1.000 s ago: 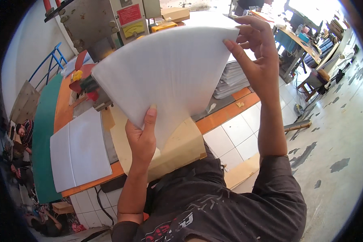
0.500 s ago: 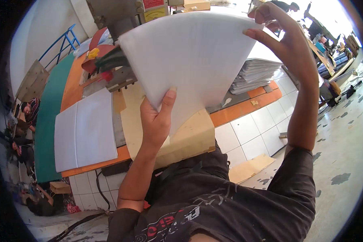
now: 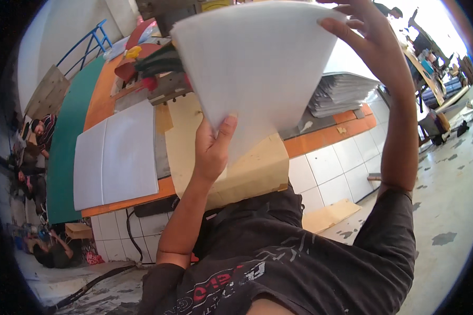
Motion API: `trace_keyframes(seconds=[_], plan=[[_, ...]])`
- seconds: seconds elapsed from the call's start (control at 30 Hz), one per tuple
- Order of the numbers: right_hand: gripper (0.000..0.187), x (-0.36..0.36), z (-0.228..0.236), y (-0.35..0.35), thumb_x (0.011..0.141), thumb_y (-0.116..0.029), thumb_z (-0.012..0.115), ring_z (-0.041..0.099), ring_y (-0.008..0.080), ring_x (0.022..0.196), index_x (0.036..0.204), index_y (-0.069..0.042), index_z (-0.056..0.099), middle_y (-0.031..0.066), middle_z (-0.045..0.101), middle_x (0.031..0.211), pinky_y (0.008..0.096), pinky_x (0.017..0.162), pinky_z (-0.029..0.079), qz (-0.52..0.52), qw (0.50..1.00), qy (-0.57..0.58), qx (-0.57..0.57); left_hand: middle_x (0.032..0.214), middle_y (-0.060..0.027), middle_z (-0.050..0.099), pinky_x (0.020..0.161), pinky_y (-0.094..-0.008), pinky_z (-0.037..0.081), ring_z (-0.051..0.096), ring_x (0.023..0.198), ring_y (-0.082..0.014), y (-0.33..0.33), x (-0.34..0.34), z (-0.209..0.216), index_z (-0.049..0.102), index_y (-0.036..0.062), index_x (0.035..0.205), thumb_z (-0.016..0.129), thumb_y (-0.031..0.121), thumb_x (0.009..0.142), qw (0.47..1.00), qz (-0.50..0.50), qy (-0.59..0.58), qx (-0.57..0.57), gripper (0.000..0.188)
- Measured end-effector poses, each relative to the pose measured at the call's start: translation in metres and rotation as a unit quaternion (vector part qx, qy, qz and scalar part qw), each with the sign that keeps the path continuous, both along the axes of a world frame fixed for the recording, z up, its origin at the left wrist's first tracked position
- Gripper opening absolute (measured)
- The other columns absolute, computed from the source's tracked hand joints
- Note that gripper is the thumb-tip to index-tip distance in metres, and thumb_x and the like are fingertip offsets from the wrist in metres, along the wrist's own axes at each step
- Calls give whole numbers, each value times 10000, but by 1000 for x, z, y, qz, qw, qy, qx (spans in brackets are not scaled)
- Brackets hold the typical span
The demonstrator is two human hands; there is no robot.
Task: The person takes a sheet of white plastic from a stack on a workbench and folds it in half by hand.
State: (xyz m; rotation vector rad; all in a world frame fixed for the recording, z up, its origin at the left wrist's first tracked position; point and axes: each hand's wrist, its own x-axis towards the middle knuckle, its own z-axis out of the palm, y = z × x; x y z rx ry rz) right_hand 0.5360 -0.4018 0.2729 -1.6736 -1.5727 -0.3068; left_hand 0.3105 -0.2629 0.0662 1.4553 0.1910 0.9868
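Note:
A fanned sheaf of white paper sheets [image 3: 257, 73] is held up in front of me, its top edge bowed. My left hand [image 3: 213, 149] is closed on its lower left edge, thumb lying across the front and fingers behind. At the upper right corner my right hand [image 3: 368, 44] grips the sheaf between thumb and curled fingers; the fingertips are partly cut off by the picture's edge. Below the sheaf a tan card sheet [image 3: 257, 173] covers the table's front. To the left lies a pile of white sheets [image 3: 126, 157] with a crease line.
A thick stack of sheets [image 3: 339, 94] stands on the orange table edge [image 3: 326, 134] at the right. A dark machine part [image 3: 163, 65] sits behind the left pile, beside a green board [image 3: 71, 152]. Other people [image 3: 52, 254] are at far left. Tan card [image 3: 333, 216] lies lower right.
The view has shifted slightly, so the table and sheaf appear a little farther right and higher. Both hands keep hold of the sheaf; the right hand has risen toward the top edge.

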Motion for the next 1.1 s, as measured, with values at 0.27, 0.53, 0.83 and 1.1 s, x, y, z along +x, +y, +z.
trace_keyframes(seconds=[0.27, 0.53, 0.83, 1.1], plan=[[276, 38, -137, -17, 972, -233, 666, 640, 145, 913, 1128, -8, 635, 56, 675, 937, 317, 860, 521, 83, 961, 209, -160, 1068, -52, 652, 883, -272, 447, 558, 979, -107, 4, 6, -19, 610, -52, 1209, 538, 223, 1054, 996, 81, 20, 39, 325], [241, 16, -185, -108, 961, -104, 645, 601, 87, 953, 1161, 5, 567, 51, 638, 1036, 276, 868, 490, 67, 897, 424, -106, 1233, -103, 619, 972, -335, 461, 584, 1096, -159, -63, -10, -17, 517, -38, 1321, 570, 238, 1037, 986, -57, 76, -137, 400], [283, 19, -216, -144, 964, -122, 624, 614, 58, 811, 1205, 14, 568, 32, 677, 930, 225, 707, 491, 16, 829, 519, -208, 1248, -120, 608, 975, -404, 523, 610, 1145, -216, -103, -9, -48, 485, -2, 1323, 525, 150, 1046, 866, -190, 121, -446, 318], [601, 21, -216, -100, 1058, -454, 441, 698, 171, 899, 1427, 19, 472, 180, 700, 1086, 291, 766, 580, 126, 763, 632, -59, 1281, -146, 584, 1011, -427, 525, 609, 1175, -264, -72, -3, -44, 428, -12, 1369, 540, 60, 1002, 873, -121, 72, -468, 391]])
